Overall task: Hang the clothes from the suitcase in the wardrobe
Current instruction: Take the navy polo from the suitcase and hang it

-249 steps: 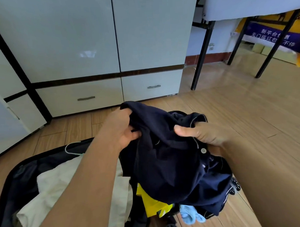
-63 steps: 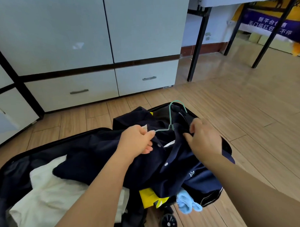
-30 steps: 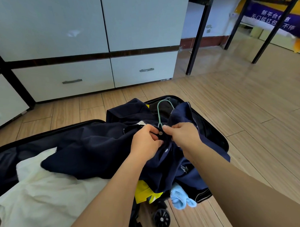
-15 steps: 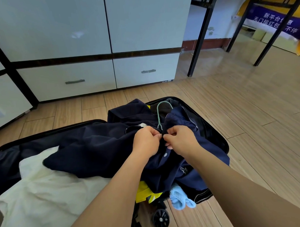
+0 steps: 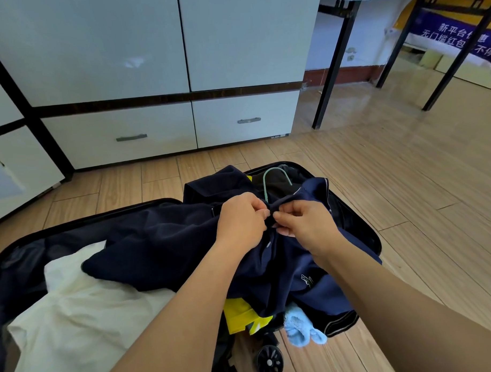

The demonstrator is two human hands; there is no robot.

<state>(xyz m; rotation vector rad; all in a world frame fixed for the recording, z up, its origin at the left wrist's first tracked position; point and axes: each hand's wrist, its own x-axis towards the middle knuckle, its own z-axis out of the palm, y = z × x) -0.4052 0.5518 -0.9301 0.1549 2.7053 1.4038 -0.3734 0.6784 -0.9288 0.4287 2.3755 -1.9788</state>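
My left hand point(image 5: 241, 218) and right hand point(image 5: 304, 222) are pinched together on the collar of the navy shirt point(image 5: 168, 244), fingertips almost touching, right below the hook of the green hanger point(image 5: 272, 182). A couple of seconds ago my hands were apart, the left one steadying the hanger while the right tugged the cloth over it; since then they have closed in on the top button. I judge I am fastening it so the shirt will not slide off. The button itself is hidden under my fingers, so I cannot tell whether it is through.

The shirt lies across the open suitcase point(image 5: 362, 223), draped over its far right corner, with a cream garment point(image 5: 76, 311) at the near left and a yellow piece point(image 5: 240, 314) and a blue cloth point(image 5: 299, 326) at the near edge. The wardrobe point(image 5: 150, 50) stands beyond, its doors shut. Nothing is hung yet.
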